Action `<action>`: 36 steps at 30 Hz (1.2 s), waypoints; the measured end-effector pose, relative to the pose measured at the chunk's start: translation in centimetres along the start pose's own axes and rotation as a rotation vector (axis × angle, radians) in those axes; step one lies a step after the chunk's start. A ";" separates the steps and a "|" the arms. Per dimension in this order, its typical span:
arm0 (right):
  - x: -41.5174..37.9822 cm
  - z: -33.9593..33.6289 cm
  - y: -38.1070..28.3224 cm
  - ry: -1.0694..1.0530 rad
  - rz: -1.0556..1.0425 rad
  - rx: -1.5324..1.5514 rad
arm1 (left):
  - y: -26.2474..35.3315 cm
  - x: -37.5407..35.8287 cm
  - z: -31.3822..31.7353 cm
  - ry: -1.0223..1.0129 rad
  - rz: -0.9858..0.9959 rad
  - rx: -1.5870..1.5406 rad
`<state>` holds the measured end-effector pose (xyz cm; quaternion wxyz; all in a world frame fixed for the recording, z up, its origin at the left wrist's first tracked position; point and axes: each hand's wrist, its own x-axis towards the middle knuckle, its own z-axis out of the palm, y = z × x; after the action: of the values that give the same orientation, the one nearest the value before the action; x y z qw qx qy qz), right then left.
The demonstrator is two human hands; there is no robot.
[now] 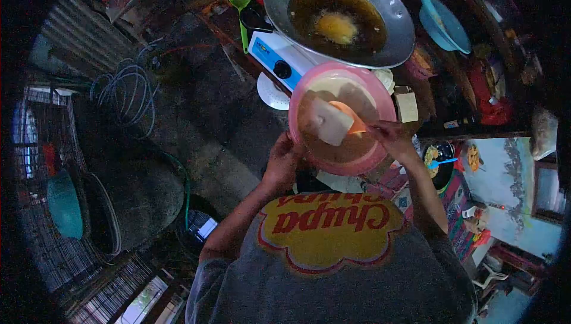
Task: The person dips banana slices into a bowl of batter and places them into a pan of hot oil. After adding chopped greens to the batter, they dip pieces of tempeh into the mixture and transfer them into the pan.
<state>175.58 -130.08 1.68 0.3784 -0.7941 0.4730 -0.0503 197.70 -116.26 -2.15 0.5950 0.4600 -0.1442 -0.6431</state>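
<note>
My left hand [282, 162] is closed on the near left rim of a pink basin [385, 89]. Inside the basin is a pale, cloudy batter [312, 95]. At the right of the basin, my right hand [392, 139] is closed on an orange spoon [355, 123], which reaches over the batter. A flat, pale, squarish slab [327, 123] overlaps the spoon's bowl. Just beyond the basin stands a wide metal wok [397, 32] of dark oil, where a golden piece of food [336, 28] is frying.
The wok sits over a white and blue gas stove [276, 56] with a black knob. A green spatula [242, 17] lies to its left, and a blue basin [443, 23] stands to its right. At the right, a dark pan [440, 172] holds food and a blue utensil. Coiled hose [128, 95] hangs at left.
</note>
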 end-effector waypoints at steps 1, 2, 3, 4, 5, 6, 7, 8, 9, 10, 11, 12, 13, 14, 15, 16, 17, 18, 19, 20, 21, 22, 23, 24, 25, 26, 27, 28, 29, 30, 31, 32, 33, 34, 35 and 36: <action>-0.3 0.5 0.4 0.001 0.002 0.002 | 0.0 0.1 0.2 -0.001 -0.002 0.002; -0.6 1.4 0.8 0.036 -0.021 0.003 | 0.1 0.1 0.4 0.023 -0.007 -0.005; -0.8 1.8 0.5 0.071 -0.044 0.004 | 0.2 0.1 0.6 0.046 -0.011 -0.011; -0.9 2.0 0.0 0.074 -0.045 0.005 | 0.3 0.1 0.8 0.045 -0.010 -0.009; -1.1 2.0 -0.7 0.077 -0.064 -0.021 | 0.5 0.1 1.0 0.037 0.008 -0.012; -1.2 1.9 -1.3 0.081 -0.083 -0.046 | 0.8 0.0 1.2 0.028 0.027 -0.014; -1.2 1.5 -1.2 0.087 -0.082 -0.044 | 1.2 -0.2 1.5 0.024 0.027 -0.010; -1.0 0.9 -0.9 0.025 -0.062 0.040 | 1.9 -0.6 1.8 0.062 -0.012 0.043; -1.0 0.3 -0.7 -0.033 -0.045 0.122 | 2.3 -0.8 2.0 0.098 -0.048 0.097; -1.0 -0.3 -0.7 -0.022 -0.049 0.122 | 2.5 -0.8 1.9 0.090 -0.041 0.102; -1.1 -0.9 -0.9 -0.061 0.048 0.159 | 2.7 -0.9 1.7 0.041 -0.031 0.100; -1.1 -1.4 -0.9 -0.102 0.145 0.197 | 2.6 -1.0 1.6 -0.005 -0.023 0.097; -1.2 -1.6 -0.6 -0.096 0.143 0.197 | 2.5 -1.1 1.6 -0.010 -0.020 0.099; -1.0 -1.7 -0.3 -0.168 0.209 0.282 | 2.2 -1.1 1.6 0.037 -0.021 0.104; -0.8 -2.1 -0.1 -0.238 0.271 0.366 | 2.0 -1.0 1.5 0.082 -0.017 0.108; -0.8 -2.6 -0.1 -0.226 0.261 0.363 | 1.5 -0.8 1.1 0.073 -0.004 0.112; -0.9 -3.3 -0.2 -0.154 0.240 0.339 | 0.7 -0.5 0.5 0.059 0.006 0.120; -1.0 -4.0 -0.4 -0.085 0.221 0.315 | 0.4 -0.1 0.2 0.047 0.014 0.129; -0.9 -5.2 -0.9 -0.075 0.215 0.315 | 1.6 -0.3 1.0 0.040 0.022 0.132; -0.6 -6.8 -1.6 -0.041 0.263 0.394 | 2.9 -0.8 1.8 0.072 -0.051 0.366; -0.1 -8.1 -2.0 -0.007 0.310 0.474 | 3.8 -1.0 2.4 0.106 -0.125 0.600; 0.6 -9.3 -1.9 0.062 0.292 0.474 | 2.9 -0.7 1.8 0.102 -0.116 0.604; 1.4 -10.5 -1.9 0.129 0.275 0.473 | 1.0 -0.3 0.7 0.057 -0.061 0.295; 2.4 -11.8 -2.1 0.152 0.239 0.432 | 0.1 0.0 0.0 0.010 -0.009 -0.015; 3.9 -12.5 -1.3 0.237 0.214 0.377 | 0.3 -0.1 0.1 0.005 -0.006 -0.013; 5.7 -13.4 0.3 0.234 0.158 0.414 | 0.7 -0.3 0.3 0.012 -0.032 0.004; 7.4 -14.0 2.0 0.230 0.102 0.451 | 1.0 -0.5 0.4 0.020 -0.059 0.021; 9.0 -14.3 2.9 0.233 0.100 0.451 | 1.1 -0.6 0.6 0.017 -0.057 0.023; 10.3 -14.6 3.7 0.233 0.117 0.410 | 1.2 -0.7 0.7 0.023 -0.059 0.046; 11.5 -14.7 4.3 0.233 0.135 0.369 | 1.3 -0.8 0.8 0.029 -0.060 0.070; 12.5 -14.6 4.6 0.237 0.131 0.369 | 0.9 -0.7 0.5 0.026 -0.056 0.072; 13.5 -14.4 4.9 0.312 0.036 -0.067 | 0.3 -0.5 -0.1 0.018 -0.058 0.070; 14.0 -14.1 4.8 0.377 -0.058 -0.505 | 0.1 -0.3 -0.4 0.009 -0.061 0.068; 13.7 -13.5 3.6 0.394 -0.091 -0.617 | 0.3 -0.3 -0.1 0.007 -0.060 0.069; 13.5 -12.9 2.6 0.398 -0.089 -0.619 | 0.5 -0.4 0.2 0.022 -0.049 0.043; 13.2 -12.5 1.5 0.399 -0.063 -0.699 | 0.6 -0.5 0.5 0.038 -0.039 0.018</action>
<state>176.30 -147.87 5.92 -0.0155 -0.8636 0.5014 -0.0512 197.66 -116.18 -1.23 0.5807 0.4803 -0.1296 -0.6444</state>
